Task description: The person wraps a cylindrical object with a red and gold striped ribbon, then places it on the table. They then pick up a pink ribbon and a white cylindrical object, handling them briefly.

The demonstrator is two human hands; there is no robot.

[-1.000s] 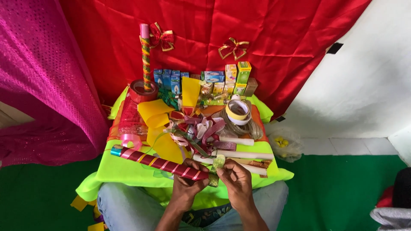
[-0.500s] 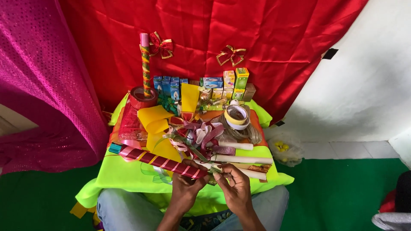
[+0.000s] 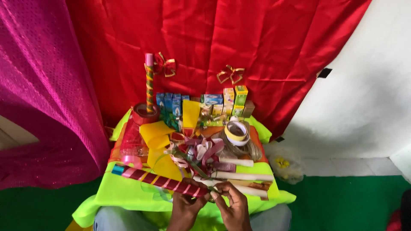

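Both hands have drawn closer together at the table's (image 3: pixel 128 194) near edge — left hand (image 3: pixel 185 210) gripping the striped stick's (image 3: pixel 160 182) near end, its length running away up-left; right hand (image 3: pixel 231 205) fingers pinch a thin green ribbon (image 3: pixel 212 189) beside that end.

A small table draped in a bright lime-green cloth (image 3: pixel 128 194) carries the clutter. Along its back edge stands a row of small printed cardboard boxes (image 3: pixel 205 105). At the back left corner sits a red tape roll (image 3: pixel 143 113) with an upright striped stick (image 3: pixel 149 83). A red-and-pink striped wrapped rod (image 3: pixel 158 182) lies slantwise near the front edge. Rolled paper tubes (image 3: pixel 242 175) lie toward the front right corner, and a yellow-rimmed tape roll (image 3: pixel 236 131) sits by the right edge.
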